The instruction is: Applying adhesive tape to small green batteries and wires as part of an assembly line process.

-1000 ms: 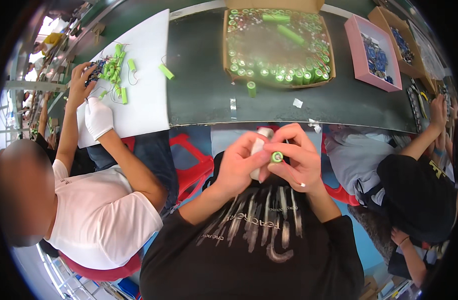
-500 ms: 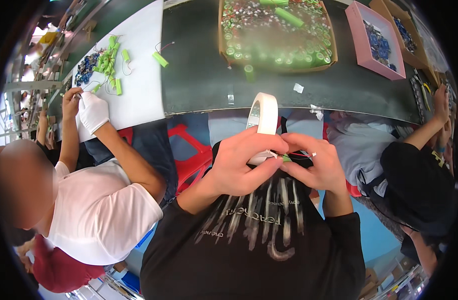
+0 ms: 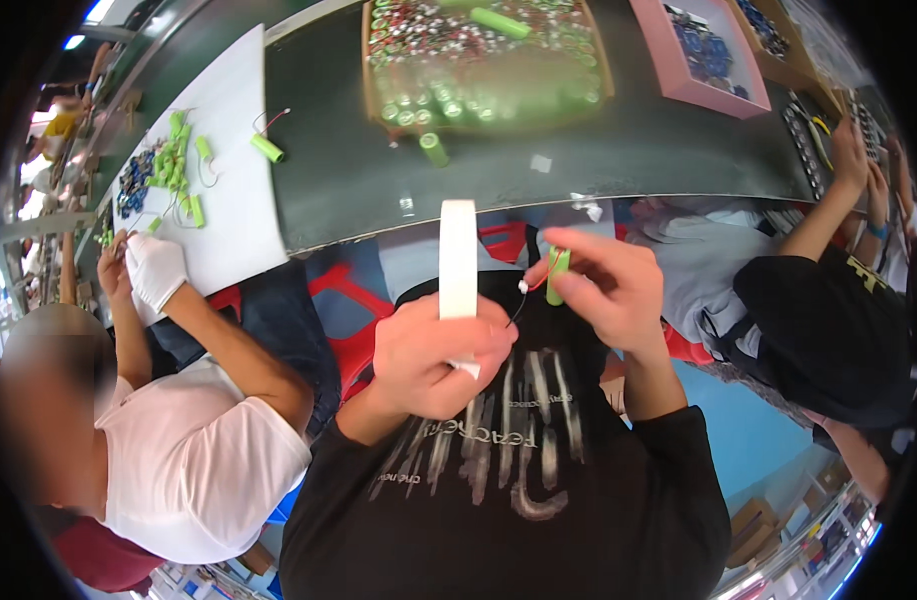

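Observation:
My left hand point(image 3: 429, 360) is closed on a roll of off-white tape point(image 3: 459, 250), which stands edge-on above the fingers. A small white scrap point(image 3: 466, 368) shows by its fingertips. To its right, my right hand point(image 3: 619, 295) pinches a green cylindrical battery cell point(image 3: 558, 283) between thumb and fingers, the cell roughly upright. Red and black wires with a small white connector point(image 3: 525, 287) hang off the cell. The black wire reaches down towards my left fingers; whether they touch it I cannot tell. Both hands are in front of my black shirt, short of the table edge.
On the dark table point(image 3: 329, 190) stands a cardboard box point(image 3: 607, 70) packed with green cells, one loose cell point(image 3: 434, 150) before it. A pink box point(image 3: 669, 60) holds blue parts. At left, a person's white-gloved hand point(image 3: 157, 270) works by a white sheet point(image 3: 241, 170); another person sits right.
My hands have moved apart. The cell, mostly hidden between my fingers before, now shows upright in my right hand. The tape roll has turned edge-on. The whole view has shifted slightly.

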A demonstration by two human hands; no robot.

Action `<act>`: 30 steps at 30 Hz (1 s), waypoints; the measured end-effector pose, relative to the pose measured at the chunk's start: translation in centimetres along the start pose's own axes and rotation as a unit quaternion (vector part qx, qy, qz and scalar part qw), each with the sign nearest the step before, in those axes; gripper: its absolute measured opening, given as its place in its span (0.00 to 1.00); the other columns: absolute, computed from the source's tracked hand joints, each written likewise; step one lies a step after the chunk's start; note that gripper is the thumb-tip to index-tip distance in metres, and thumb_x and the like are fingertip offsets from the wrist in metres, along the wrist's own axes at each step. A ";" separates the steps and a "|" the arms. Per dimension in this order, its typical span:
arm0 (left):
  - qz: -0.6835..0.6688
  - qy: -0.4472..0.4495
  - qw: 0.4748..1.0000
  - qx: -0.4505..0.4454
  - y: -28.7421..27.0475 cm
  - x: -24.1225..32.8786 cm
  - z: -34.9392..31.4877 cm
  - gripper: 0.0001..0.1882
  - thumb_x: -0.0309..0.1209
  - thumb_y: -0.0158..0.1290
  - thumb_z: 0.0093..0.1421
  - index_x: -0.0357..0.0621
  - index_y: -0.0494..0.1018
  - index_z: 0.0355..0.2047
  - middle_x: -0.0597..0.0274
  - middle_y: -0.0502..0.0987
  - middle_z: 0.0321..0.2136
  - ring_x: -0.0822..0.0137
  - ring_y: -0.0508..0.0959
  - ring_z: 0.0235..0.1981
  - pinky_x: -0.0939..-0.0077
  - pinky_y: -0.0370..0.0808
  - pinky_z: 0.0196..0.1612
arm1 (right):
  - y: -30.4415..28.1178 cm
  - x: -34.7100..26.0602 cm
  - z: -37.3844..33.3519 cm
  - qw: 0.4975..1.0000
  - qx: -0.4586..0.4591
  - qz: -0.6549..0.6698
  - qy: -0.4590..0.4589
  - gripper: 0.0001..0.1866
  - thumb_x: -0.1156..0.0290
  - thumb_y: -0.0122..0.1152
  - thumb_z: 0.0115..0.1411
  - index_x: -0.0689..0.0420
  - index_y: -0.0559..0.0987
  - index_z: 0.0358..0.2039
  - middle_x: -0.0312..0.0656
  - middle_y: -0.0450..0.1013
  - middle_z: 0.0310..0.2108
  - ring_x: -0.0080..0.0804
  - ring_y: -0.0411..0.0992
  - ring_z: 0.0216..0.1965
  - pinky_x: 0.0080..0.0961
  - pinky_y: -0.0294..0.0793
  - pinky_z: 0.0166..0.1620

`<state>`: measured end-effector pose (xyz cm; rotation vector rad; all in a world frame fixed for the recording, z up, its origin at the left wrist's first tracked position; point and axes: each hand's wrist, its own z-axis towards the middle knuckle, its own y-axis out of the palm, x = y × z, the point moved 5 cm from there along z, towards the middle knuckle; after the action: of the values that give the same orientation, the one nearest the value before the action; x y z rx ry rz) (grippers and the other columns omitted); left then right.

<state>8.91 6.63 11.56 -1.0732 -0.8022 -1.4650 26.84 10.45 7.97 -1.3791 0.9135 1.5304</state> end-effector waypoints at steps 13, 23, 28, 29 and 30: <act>-0.277 -0.088 0.956 -0.038 -0.1 -2.9 -1.9 0.18 0.19 0.53 0.54 0.34 0.67 0.47 0.40 0.76 0.44 0.74 0.73 0.22 0.79 0.73 0.30 | -0.6 0.8 0.6 0.944 0.003 0.324 -0.065 0.12 0.81 0.53 0.56 0.65 0.70 0.42 0.47 0.67 0.39 0.33 0.70 0.37 0.29 0.70 0.43; -0.351 -0.327 0.876 -0.042 0.3 -3.3 -2.0 0.38 0.19 0.47 0.60 0.50 0.43 0.67 0.45 0.76 0.39 0.72 0.74 0.20 0.82 0.73 0.26 | 1.3 0.2 0.5 0.992 -0.072 0.096 0.039 0.11 0.69 0.53 0.61 0.64 0.73 0.40 0.38 0.70 0.31 0.21 0.65 0.33 0.18 0.64 0.38; -0.348 -0.331 0.876 -0.040 0.6 -3.4 -2.0 0.42 0.18 0.46 0.60 0.52 0.37 0.68 0.50 0.76 0.37 0.73 0.74 0.20 0.81 0.72 0.26 | 2.4 -0.9 1.5 0.993 -0.081 -0.067 0.048 0.12 0.73 0.65 0.52 0.59 0.74 0.37 0.34 0.69 0.21 0.19 0.66 0.22 0.21 0.64 0.27; -0.330 -0.322 0.885 -0.054 0.7 -3.4 -2.0 0.42 0.18 0.47 0.60 0.52 0.37 0.68 0.52 0.76 0.35 0.73 0.74 0.20 0.81 0.72 0.26 | 3.1 -1.0 1.8 0.986 -0.106 -0.122 0.042 0.12 0.73 0.66 0.51 0.59 0.75 0.35 0.36 0.69 0.21 0.22 0.67 0.22 0.22 0.64 0.26; -0.316 -0.311 0.894 -0.068 0.9 -3.5 -2.0 0.43 0.18 0.47 0.60 0.51 0.36 0.68 0.54 0.76 0.33 0.73 0.74 0.21 0.81 0.71 0.26 | 3.4 -1.3 2.1 0.981 -0.106 -0.160 0.018 0.11 0.73 0.67 0.50 0.58 0.75 0.33 0.38 0.69 0.21 0.25 0.68 0.22 0.23 0.64 0.25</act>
<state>9.34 5.92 7.50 -1.5085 -1.6395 -1.7376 22.91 10.96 9.42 -1.6218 0.5268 1.3870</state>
